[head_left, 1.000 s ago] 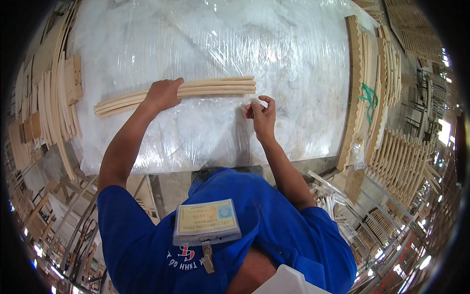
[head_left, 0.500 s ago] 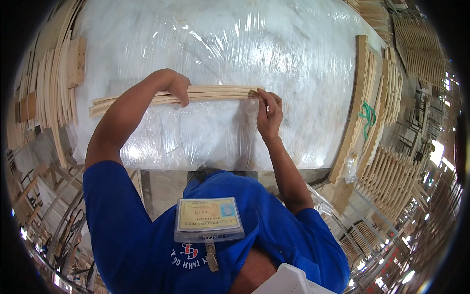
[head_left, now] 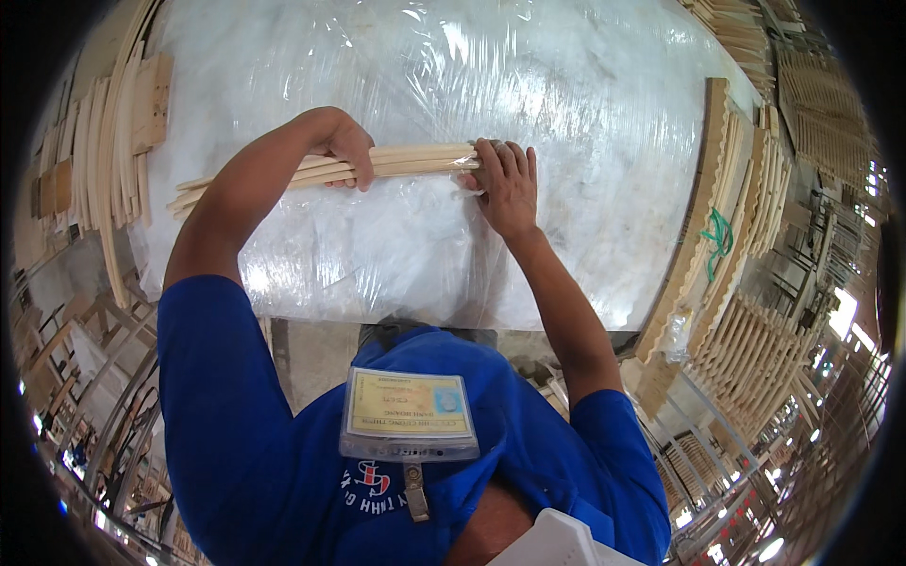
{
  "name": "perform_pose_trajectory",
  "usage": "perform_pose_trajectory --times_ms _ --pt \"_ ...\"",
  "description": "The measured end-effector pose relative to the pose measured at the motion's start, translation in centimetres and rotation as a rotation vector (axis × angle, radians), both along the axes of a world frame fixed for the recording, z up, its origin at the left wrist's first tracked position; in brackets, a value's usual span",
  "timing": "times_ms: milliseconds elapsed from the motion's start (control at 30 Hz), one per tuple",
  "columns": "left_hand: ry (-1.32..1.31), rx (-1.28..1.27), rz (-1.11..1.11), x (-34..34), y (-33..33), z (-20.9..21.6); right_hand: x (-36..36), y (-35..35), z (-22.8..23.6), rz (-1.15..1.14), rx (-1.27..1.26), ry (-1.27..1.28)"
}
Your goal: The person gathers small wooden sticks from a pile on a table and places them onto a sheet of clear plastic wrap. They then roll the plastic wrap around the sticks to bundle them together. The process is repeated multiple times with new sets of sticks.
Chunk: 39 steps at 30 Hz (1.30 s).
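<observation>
A small bundle of pale wooden strips (head_left: 425, 161) lies crosswise over a wide surface covered in clear plastic film (head_left: 396, 255). My left hand (head_left: 345, 151) is closed around the bundle near its middle, thumb on the near side. At the bundle's right end, my right hand (head_left: 508, 187) has its fingers round the strip ends, with the thumb below them. Something thin and clear shows by that thumb, too small to make out. The strips' left ends fan apart slightly, and my left forearm covers part of them.
Loose wooden strips (head_left: 99, 160) are stacked along the left edge. On the right stand long boards with wavy edges (head_left: 703, 217), a green tie (head_left: 719, 241) and a crumpled clear plastic piece (head_left: 676, 335). Racks of slatted wooden parts (head_left: 755, 363) fill the far right.
Both hands and the bundle have shifted slightly farther away from me. My right hand has gone from a fingertip pinch at the strip ends to fingers laid around them.
</observation>
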<state>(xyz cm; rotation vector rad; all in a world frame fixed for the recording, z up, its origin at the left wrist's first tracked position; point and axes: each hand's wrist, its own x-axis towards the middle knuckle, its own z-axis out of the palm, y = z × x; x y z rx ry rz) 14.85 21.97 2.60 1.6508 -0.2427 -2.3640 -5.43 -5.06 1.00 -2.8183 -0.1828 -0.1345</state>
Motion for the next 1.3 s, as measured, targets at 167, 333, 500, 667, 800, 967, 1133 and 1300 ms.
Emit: perform_pose_trajectory --times_ms 167,333,500,667,800,967,1133,1300 --pt "-0.036 0.047 0.023 0.1 -0.1 0.1 1.3 -0.3 0.1 0.045 0.103 -0.001" --pt "-0.314 -0.053 -0.004 -0.4 0.9 2.7 2.2 -0.2 0.3 0.081 0.085 0.041" --pt "-1.461 -0.520 0.336 -6.6 6.0 4.6 2.5 0.2 -0.2 0.128 0.055 0.001" --pt "-1.672 0.317 0.830 -17.0 7.3 3.6 2.2 -1.7 0.1 0.081 -0.071 0.121" --pt "-1.472 0.278 0.867 -21.0 9.0 0.6 2.6 -0.2 0.7 0.122 -0.059 0.105" --pt "-0.525 -0.335 2.261 -17.1 12.0 2.0 3.1 -0.4 1.2 0.150 -0.011 0.144" --pt "-0.642 -0.477 2.367 -8.2 6.0 3.1 3.9 -2.2 0.5 0.140 -0.071 0.204" --pt "-1.733 -0.310 0.791 -6.8 6.5 -0.6 5.8 -1.3 0.7 0.263 0.043 0.199"
